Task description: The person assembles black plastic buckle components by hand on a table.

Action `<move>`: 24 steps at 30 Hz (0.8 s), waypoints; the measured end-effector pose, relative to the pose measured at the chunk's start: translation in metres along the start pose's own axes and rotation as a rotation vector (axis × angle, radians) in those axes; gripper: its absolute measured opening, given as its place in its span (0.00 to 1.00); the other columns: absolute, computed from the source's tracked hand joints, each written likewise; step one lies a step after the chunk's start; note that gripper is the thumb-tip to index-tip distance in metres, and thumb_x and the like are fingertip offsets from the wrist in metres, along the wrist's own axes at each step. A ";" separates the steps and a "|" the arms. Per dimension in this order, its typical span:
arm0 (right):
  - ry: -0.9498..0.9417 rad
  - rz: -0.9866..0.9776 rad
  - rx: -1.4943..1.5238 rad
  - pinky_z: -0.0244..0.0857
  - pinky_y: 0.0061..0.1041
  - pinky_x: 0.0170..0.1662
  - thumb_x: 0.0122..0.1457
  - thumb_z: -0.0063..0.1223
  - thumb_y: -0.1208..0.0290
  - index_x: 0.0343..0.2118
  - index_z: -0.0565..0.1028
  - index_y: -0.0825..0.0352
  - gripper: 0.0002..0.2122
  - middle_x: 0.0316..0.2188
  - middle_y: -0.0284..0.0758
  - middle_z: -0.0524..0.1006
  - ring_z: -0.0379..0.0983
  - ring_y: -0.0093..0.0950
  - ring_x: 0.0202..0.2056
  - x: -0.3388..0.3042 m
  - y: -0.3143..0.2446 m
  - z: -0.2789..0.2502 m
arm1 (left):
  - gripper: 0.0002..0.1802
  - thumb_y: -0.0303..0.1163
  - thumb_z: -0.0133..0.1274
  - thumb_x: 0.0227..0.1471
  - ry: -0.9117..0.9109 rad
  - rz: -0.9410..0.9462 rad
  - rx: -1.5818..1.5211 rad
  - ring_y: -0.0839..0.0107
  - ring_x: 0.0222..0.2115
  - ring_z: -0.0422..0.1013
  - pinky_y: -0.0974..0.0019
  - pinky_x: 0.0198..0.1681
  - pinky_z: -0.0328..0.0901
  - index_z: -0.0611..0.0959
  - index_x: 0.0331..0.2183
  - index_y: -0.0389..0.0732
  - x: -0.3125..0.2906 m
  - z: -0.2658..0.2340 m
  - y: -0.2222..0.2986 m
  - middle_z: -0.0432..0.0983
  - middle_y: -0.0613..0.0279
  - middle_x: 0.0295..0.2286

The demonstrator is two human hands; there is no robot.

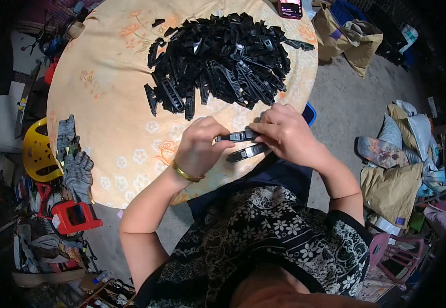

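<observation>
At a round tabletop [105, 92] w/ cream, orange-flowered covering, a person in a black-&-white floral top [284, 220] works a small black molded-plastic part [237, 136] nr the near edge, a bit right of ctr. Left hand [201, 145], gold bangle [187, 173] at its wrist, has its grip clamped on the part's left end, thumb & fingers pinching; right hand [286, 134] has its grip together on the right end, fingertips touching it. A 2nd black part [248, 152] sits just nearer the person, beside the right thumb; can't tell whether the right hand bears it too or the tabletop does.

Toward the far edge, a big heap of black plastic pcs [218, 66] spreads, mostly right of ctr, a few strays at its sides. Lit phone [290, 8] at the far right edge; gray knit gloves [76, 164] along the left edge, yellow plastic chair [34, 149] just beyond.
</observation>
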State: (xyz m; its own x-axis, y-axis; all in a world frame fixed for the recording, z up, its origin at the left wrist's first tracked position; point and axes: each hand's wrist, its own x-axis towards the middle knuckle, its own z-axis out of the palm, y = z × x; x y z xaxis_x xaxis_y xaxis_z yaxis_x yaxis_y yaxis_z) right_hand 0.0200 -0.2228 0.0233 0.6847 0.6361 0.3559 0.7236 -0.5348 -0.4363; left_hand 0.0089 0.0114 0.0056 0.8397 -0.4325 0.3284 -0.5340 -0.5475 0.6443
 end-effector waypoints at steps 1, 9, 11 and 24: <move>-0.016 -0.002 -0.007 0.62 0.31 0.36 0.43 0.62 0.71 0.33 0.80 0.65 0.12 0.24 0.33 0.71 0.68 0.33 0.32 -0.002 0.002 -0.003 | 0.11 0.25 0.67 0.33 0.002 -0.002 0.000 0.63 0.24 0.70 0.63 0.28 0.65 0.82 0.24 0.36 0.000 0.000 0.001 0.73 0.58 0.21; -0.023 -0.115 0.158 0.63 0.32 0.34 0.41 0.64 0.75 0.33 0.79 0.67 0.13 0.24 0.35 0.71 0.68 0.36 0.29 0.006 0.007 0.014 | 0.12 0.33 0.65 0.34 -0.009 0.090 -0.023 0.57 0.25 0.68 0.60 0.29 0.64 0.79 0.21 0.38 0.000 0.010 0.002 0.69 0.57 0.20; -0.037 -0.099 0.201 0.63 0.32 0.34 0.41 0.65 0.75 0.33 0.79 0.67 0.13 0.23 0.35 0.71 0.68 0.36 0.29 0.006 0.010 0.012 | 0.14 0.36 0.66 0.34 -0.046 0.063 -0.029 0.57 0.26 0.68 0.60 0.30 0.64 0.79 0.21 0.38 -0.001 0.009 0.000 0.69 0.58 0.20; 0.216 0.049 -0.267 0.65 0.33 0.34 0.46 0.62 0.72 0.32 0.77 0.69 0.10 0.28 0.36 0.70 0.68 0.36 0.32 0.034 0.020 0.036 | 0.15 0.35 0.64 0.39 0.203 -0.197 0.726 0.55 0.35 0.64 0.58 0.37 0.62 0.80 0.29 0.37 0.012 -0.023 -0.020 0.68 0.54 0.30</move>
State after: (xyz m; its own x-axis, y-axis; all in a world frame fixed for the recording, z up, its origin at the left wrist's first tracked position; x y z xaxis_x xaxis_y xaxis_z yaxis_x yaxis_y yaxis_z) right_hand 0.0547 -0.1914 -0.0034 0.7011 0.4887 0.5193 0.6671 -0.7066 -0.2358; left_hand 0.0317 0.0339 0.0128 0.8900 -0.1774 0.4200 -0.2454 -0.9628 0.1134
